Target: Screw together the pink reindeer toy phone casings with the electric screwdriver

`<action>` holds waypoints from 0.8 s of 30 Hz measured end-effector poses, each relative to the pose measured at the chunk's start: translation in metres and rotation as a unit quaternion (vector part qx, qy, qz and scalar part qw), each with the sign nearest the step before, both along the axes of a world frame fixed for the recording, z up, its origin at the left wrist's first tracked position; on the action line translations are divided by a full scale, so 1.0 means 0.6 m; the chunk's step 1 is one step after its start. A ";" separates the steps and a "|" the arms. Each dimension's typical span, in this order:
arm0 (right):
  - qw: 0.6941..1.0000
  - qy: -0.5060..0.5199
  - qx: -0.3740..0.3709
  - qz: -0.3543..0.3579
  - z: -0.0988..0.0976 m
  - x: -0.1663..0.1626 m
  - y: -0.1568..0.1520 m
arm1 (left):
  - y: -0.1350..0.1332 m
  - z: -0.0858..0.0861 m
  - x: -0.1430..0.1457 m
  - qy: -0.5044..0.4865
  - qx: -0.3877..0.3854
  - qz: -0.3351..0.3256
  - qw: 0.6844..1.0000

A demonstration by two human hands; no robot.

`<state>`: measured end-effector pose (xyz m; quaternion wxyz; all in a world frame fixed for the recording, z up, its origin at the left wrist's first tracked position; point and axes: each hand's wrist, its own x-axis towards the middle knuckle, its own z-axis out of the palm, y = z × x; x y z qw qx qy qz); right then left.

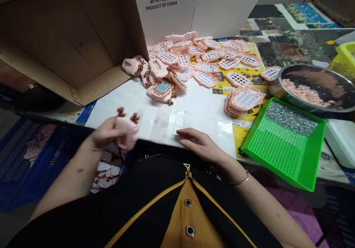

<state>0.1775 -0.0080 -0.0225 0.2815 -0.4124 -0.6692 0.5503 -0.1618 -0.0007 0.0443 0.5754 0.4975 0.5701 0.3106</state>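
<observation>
My left hand (105,134) is closed around a pink plastic toy casing (128,132) with two brown antler-like pieces, held above the table's front edge and blurred by motion. My right hand (203,145) hovers or rests by the white work surface (194,109), fingers loosely stretched with nothing in them. Ahead of both hands is a small pile of pink casings with brown antlers (158,67). One of these casings shows a grey-green panel (163,87). Farther back lies a heap of pink face plates with rows of holes (205,57), and a stack of plates (245,99) stands to the right.
An open cardboard box (69,37) stands at the left, beside a white printed carton (188,11). On the right are a green basket of small metal screws (285,144) and a metal bowl of small pink parts (318,87). Blue crates (16,159) sit below the left edge.
</observation>
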 end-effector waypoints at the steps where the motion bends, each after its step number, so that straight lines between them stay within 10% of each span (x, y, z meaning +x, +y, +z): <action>1: 1.000 -0.010 0.003 0.008 0.000 0.001 0.005 | -0.013 0.018 -0.046 0.051 -0.020 -0.002 0.999; 6: 0.986 -0.112 0.121 -0.027 0.009 -0.021 0.079 | -0.044 0.058 -0.142 0.360 0.056 0.057 0.929; 15: 0.902 -0.295 0.244 -0.200 0.025 -0.082 0.292 | 0.068 -0.030 0.117 -0.055 0.114 0.015 0.992; 24: 0.899 -0.295 0.255 -0.200 0.001 -0.056 0.173 | 0.127 -0.055 0.226 -0.296 -0.162 0.095 0.937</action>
